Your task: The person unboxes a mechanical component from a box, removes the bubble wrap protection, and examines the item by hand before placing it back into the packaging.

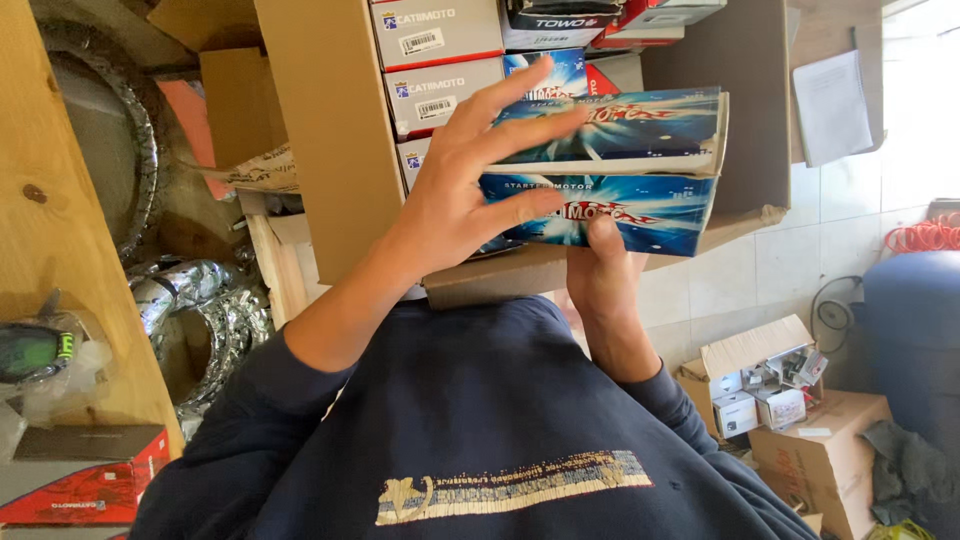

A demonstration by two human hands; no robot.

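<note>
while both hands (520,210) grip them with spread fingers, 2 glossy blue rectangular cardboard boxes (610,170) sit stacked.

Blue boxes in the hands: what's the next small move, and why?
Probably ease the two blue boxes toward the open carton where grey-and-white boxes are already stacked. The left hand spreads flat across their face and the right hand props them from below, so keep both on.
</note>
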